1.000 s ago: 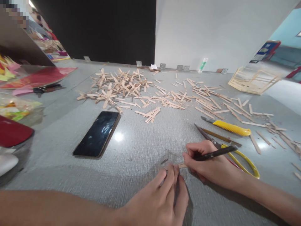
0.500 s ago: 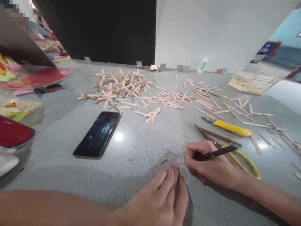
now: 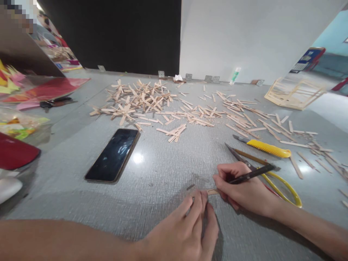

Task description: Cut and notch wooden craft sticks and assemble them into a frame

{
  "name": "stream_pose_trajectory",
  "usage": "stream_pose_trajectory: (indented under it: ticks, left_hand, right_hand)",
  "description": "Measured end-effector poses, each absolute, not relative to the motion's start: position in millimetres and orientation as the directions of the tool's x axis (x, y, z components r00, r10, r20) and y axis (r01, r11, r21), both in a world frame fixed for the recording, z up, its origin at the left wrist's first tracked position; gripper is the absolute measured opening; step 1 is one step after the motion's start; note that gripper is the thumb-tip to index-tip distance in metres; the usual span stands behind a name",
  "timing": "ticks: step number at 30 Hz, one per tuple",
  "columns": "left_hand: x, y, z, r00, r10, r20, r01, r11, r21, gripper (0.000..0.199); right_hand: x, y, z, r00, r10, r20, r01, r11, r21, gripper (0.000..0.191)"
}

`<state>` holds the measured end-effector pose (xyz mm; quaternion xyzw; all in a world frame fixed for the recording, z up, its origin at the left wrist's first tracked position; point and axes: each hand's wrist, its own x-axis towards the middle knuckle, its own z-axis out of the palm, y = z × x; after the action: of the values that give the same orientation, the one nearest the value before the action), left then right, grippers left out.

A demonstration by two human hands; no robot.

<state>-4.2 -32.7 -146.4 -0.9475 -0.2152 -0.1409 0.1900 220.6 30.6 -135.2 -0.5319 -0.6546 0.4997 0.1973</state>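
My left hand (image 3: 190, 224) is closed at the fingertips on a small wooden stick (image 3: 212, 191), pinning it flat to the table. Most of the stick is hidden under my fingers; its bare end carries dark outline marks. In my right hand (image 3: 239, 185) is a black pen (image 3: 251, 174), gripped as for writing, its tip hidden behind my fingers at the stick's right end. A tiny dark sliver (image 3: 190, 187) lies just beyond my left fingertips. Yellow-handled scissors (image 3: 285, 192) lie partly behind my right hand.
Beyond the scissors lie a yellow utility knife (image 3: 269, 148) and a thin brown strip (image 3: 254, 156). A phone (image 3: 112, 156) rests left of centre. Wooden star shapes (image 3: 141, 96) and loose sticks (image 3: 239, 112) cover the back, with a stick frame (image 3: 295, 95) at right.
My right hand has shifted slightly right, and the pen leans a little lower, showing more of the stick's marked end. My left hand stays in place.
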Motion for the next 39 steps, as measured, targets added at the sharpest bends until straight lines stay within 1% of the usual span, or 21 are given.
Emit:
stream_pose_trajectory:
  ticks: [7,17,23,27,33,39]
  left_hand:
    - [-4,-33,-144,0.868,0.356,0.345,0.463,-0.831,-0.309,0.034]
    - [-3,-31,-147,0.868,0.347,0.356,0.459,-0.833,-0.307,0.035]
    - [-3,-32,-147,0.86,0.351,0.369,0.472,-0.822,-0.318,0.033]
    - [-4,-33,-147,0.867,0.326,0.376,0.452,-0.833,-0.319,0.033]
    - [-4,-33,-145,0.862,0.353,0.364,0.47,-0.826,-0.311,0.033]
    - [-3,-33,-142,0.867,0.347,0.358,0.464,-0.826,-0.322,0.033]
  right_hand:
    - [221,28,-138,-0.366,0.89,-0.273,0.483,-0.069,-0.873,0.041]
    - [221,28,-138,-0.385,0.891,-0.241,0.486,-0.026,-0.874,0.046]
    - [223,28,-140,-0.386,0.894,-0.229,0.491,-0.011,-0.871,0.045]
    - [222,28,-140,-0.387,0.893,-0.23,0.495,-0.01,-0.869,0.044]
    - [219,29,-133,-0.396,0.896,-0.199,0.536,0.049,-0.843,0.044]
    - [217,28,-129,-0.403,0.898,-0.179,0.555,0.084,-0.828,0.043]
